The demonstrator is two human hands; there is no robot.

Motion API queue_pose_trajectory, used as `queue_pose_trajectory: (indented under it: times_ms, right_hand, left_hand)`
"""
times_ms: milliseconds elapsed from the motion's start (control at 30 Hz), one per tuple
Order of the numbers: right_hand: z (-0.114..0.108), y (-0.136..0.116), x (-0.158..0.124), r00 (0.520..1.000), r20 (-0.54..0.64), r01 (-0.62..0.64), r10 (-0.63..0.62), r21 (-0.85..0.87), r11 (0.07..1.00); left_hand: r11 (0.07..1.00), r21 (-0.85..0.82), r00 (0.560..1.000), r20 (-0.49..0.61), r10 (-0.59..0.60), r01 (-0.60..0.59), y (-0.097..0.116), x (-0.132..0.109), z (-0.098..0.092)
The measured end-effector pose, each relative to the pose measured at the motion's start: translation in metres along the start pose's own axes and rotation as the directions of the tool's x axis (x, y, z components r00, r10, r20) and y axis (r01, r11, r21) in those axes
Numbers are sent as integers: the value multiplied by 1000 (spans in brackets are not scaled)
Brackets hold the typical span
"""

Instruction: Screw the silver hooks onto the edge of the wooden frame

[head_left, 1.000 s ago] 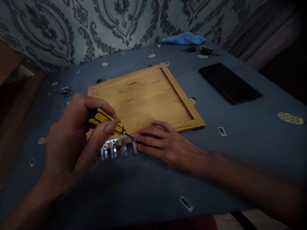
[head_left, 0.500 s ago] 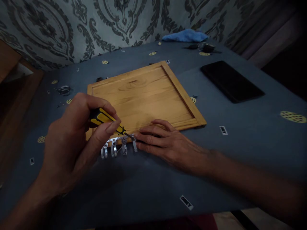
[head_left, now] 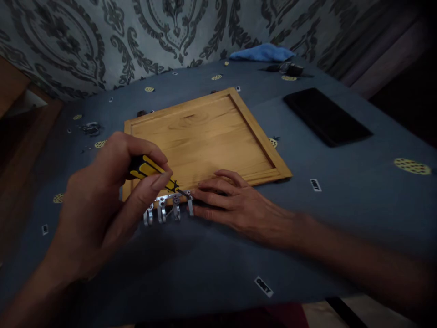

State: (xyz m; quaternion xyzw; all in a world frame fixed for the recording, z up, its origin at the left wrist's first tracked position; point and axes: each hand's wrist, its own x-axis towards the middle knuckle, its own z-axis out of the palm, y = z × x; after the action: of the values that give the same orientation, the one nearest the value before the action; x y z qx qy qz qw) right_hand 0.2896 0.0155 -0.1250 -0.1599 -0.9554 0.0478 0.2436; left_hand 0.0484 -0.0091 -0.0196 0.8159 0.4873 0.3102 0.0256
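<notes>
My left hand (head_left: 105,205) is closed round the black and yellow handle of a screwdriver (head_left: 153,171). The tool slants down to the right, its tip at the rightmost hook of a silver metal hook rack (head_left: 162,209). That rack lies along the near edge of a framed wooden board (head_left: 201,132), its several hooks hanging over the edge. My right hand (head_left: 235,202) lies with fingers stretched out on the board's near edge, fingertips right beside the rightmost hook. Whether they press on the rack's end I cannot tell.
A dark blue patterned cloth covers the table (head_left: 218,264). To the right lies a black phone-like slab (head_left: 327,116); behind it are a dark tool (head_left: 288,68) and a blue cloth (head_left: 262,52). Small shiny metal pieces (head_left: 91,129) lie at left, near a wooden box-like piece (head_left: 23,109).
Very little differs. The view has shifted slightly, and both hands keep their places, with the screwdriver tip still at the rightmost hook.
</notes>
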Motion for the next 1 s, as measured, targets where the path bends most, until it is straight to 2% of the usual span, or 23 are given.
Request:
queue_pose_trajectory:
  times_ms: [433,867,1000]
  right_hand:
    - [2,3,0,1000,11,0,-1,39,999]
    - [1,4,0,1000,28,-6,3,85,996]
    - [1,4,0,1000,15,4,-5,85,996]
  left_hand:
    - [996,-2,996,-12,89,-89,-1,2,1]
    - [992,27,993,-8,122,-121,-1,1,-1]
    - [995,20,995,-9,94,-94,-1,2,0]
